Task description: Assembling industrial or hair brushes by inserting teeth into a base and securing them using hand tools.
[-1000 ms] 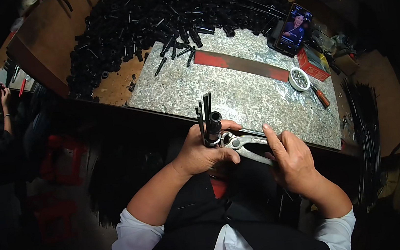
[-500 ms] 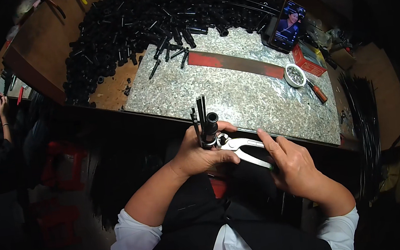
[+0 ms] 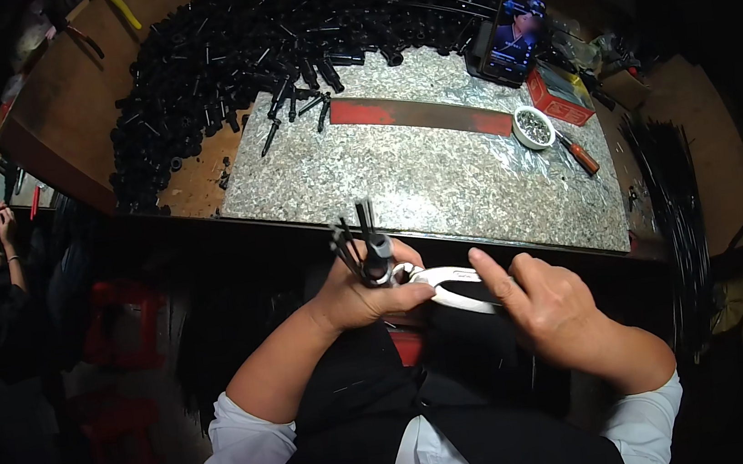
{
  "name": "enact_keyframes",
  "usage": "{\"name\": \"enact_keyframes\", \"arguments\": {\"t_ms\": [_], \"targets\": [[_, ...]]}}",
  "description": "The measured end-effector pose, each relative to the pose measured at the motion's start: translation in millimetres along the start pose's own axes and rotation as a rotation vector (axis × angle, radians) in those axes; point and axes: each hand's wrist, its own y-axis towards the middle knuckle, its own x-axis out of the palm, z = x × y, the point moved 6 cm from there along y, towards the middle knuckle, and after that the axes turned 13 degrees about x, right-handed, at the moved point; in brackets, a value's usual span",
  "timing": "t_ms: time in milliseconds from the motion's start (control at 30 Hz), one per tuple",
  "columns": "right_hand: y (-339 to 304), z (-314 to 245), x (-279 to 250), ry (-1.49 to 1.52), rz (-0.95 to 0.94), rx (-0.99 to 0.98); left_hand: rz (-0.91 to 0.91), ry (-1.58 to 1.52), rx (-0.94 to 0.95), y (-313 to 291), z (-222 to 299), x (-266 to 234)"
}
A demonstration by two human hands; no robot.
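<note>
In front of my body, at the table's near edge, my left hand is wrapped round a black tubular part. The part stands roughly upright, its open end facing me. Several thin black rods stick up beside it; their lower ends are hidden in the hand. A pair of silver pincers has its jaws at the tube's lower end, by my left thumb. My right hand grips the pincer handles, with the index finger stretched along them. Exactly what the jaws touch is too blurred to tell.
Behind the speckled stone slab lies a big heap of black parts. On the slab are a red-brown flat bar, a white cup of small metal pieces and a screwdriver. A propped phone and red box stand far right. Another person's hand shows far left.
The black tube and rods have tipped and shifted slightly left and down, smeared by motion. The pincers have moved slightly left with them. The whole view has shifted a little.
</note>
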Motion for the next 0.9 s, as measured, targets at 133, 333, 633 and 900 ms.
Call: {"name": "enact_keyframes", "arguments": {"t_ms": [133,333,633,900], "targets": [[-1,-7,11,-0.048,0.035,0.013,0.067,-0.009,-0.012,-2,-11,-4],[5,-1,27,0.143,-0.071,0.075,0.159,0.028,0.038,-4,-13,-13],[44,64,44,0.25,-0.176,0.262,0.731,-0.081,0.261,-2,20,-49],[38,44,41,0.144,0.35,0.094,0.699,-0.279,0.458,-18,96,-103]]}}
